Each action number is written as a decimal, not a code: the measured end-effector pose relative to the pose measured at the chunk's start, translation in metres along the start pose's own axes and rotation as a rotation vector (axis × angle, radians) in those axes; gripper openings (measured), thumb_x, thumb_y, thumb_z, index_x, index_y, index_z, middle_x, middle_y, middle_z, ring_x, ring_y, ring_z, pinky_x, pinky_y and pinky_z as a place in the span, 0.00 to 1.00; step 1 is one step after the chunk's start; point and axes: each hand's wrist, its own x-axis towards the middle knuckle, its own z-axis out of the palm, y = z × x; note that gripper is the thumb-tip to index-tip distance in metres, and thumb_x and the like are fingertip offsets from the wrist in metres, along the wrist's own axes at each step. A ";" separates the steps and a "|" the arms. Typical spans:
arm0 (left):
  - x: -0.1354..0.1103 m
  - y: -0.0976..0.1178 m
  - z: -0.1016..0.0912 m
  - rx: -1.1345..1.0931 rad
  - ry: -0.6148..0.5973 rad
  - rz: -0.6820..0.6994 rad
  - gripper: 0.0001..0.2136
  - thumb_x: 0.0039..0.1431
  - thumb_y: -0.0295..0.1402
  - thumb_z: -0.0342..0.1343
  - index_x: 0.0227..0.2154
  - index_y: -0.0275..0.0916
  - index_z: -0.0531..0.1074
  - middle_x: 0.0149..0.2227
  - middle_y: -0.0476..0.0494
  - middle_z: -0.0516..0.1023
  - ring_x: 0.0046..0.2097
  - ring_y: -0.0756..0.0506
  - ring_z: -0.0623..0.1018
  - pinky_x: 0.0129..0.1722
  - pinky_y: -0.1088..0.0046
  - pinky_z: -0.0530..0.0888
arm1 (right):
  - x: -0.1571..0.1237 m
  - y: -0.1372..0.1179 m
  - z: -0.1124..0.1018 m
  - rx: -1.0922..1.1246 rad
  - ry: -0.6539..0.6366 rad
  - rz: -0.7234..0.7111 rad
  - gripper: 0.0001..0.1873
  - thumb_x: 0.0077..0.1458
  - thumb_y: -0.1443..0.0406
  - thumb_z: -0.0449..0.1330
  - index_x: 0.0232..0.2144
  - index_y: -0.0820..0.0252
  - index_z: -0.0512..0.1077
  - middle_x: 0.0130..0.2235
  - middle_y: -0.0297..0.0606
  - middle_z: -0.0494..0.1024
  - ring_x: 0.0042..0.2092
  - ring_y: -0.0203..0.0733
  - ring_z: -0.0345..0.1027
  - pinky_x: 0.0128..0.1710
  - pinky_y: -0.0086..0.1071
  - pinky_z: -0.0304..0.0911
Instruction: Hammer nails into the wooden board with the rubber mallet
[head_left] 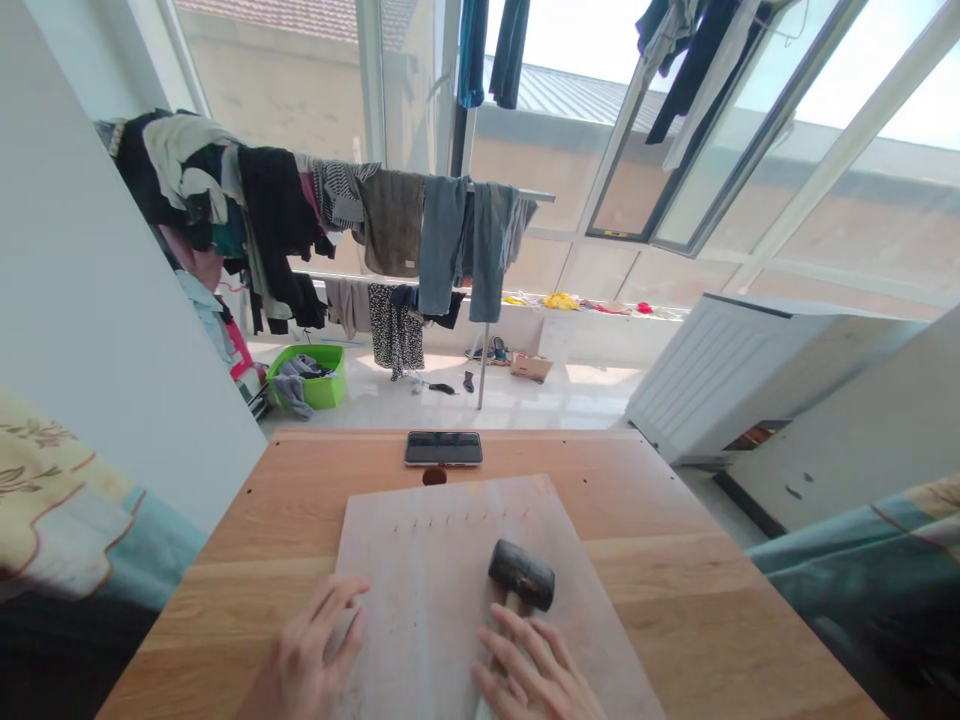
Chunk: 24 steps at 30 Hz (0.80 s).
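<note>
A pale wooden board [420, 610] lies on a light oak table [660, 570], with a row of small nails or marks [439, 522] across its far half. A rubber mallet [522, 574] with a black head rests on the board. My right hand [532, 670] lies curled across the mallet's handle, just below the head. My left hand [311, 650] sits at the board's left edge, fingers apart, holding nothing. Part of the handle is hidden under my right hand.
A black smartphone [443, 449] lies at the table's far edge, with a small dark round spot [433, 476] in front of it. Beyond stand a laundry rack [390, 225] hung with clothes and a green basket [307, 375]. Patterned bedding [862, 590] lies to the right.
</note>
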 end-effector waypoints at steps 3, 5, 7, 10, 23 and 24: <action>0.036 0.008 0.011 -0.086 -0.072 -0.124 0.13 0.65 0.38 0.50 0.48 0.43 0.72 0.43 0.45 0.78 0.37 0.46 0.80 0.40 0.70 0.79 | 0.005 0.014 -0.003 0.080 -0.070 -0.020 0.14 0.68 0.63 0.49 0.40 0.50 0.75 0.35 0.30 0.83 0.45 0.41 0.75 0.45 0.32 0.66; 0.058 0.010 0.018 -0.147 -0.102 -0.154 0.14 0.64 0.38 0.51 0.49 0.42 0.72 0.40 0.45 0.78 0.34 0.47 0.79 0.38 0.70 0.79 | 0.000 0.027 -0.012 0.073 -0.174 -0.050 0.14 0.68 0.64 0.49 0.42 0.51 0.75 0.37 0.31 0.83 0.46 0.41 0.74 0.43 0.31 0.66; 0.074 0.010 0.023 -0.208 -0.148 -0.172 0.14 0.63 0.38 0.53 0.49 0.42 0.72 0.37 0.46 0.79 0.34 0.47 0.79 0.38 0.71 0.78 | -0.006 0.040 -0.022 0.053 -0.262 -0.067 0.13 0.68 0.64 0.49 0.43 0.53 0.75 0.40 0.33 0.82 0.48 0.42 0.73 0.43 0.30 0.67; 0.086 0.004 0.031 -0.307 -0.225 -0.179 0.13 0.62 0.37 0.53 0.47 0.42 0.74 0.40 0.45 0.82 0.37 0.46 0.80 0.39 0.72 0.78 | -0.010 0.052 -0.036 0.058 -0.294 -0.061 0.12 0.66 0.66 0.52 0.45 0.54 0.74 0.41 0.36 0.82 0.50 0.44 0.73 0.44 0.29 0.69; 0.099 0.003 0.040 -0.386 -0.436 -0.278 0.16 0.65 0.42 0.49 0.48 0.43 0.76 0.49 0.45 0.82 0.21 0.50 0.77 0.37 0.71 0.77 | 0.092 0.136 -0.006 0.196 -0.626 0.686 0.13 0.61 0.67 0.54 0.41 0.60 0.78 0.42 0.43 0.79 0.41 0.44 0.74 0.42 0.33 0.64; 0.099 0.003 0.042 -0.369 -0.444 -0.259 0.15 0.65 0.41 0.49 0.47 0.44 0.76 0.49 0.47 0.82 0.24 0.49 0.80 0.39 0.71 0.77 | 0.095 0.141 0.000 0.202 -0.660 0.673 0.12 0.59 0.69 0.55 0.36 0.61 0.79 0.39 0.43 0.80 0.41 0.45 0.74 0.40 0.32 0.63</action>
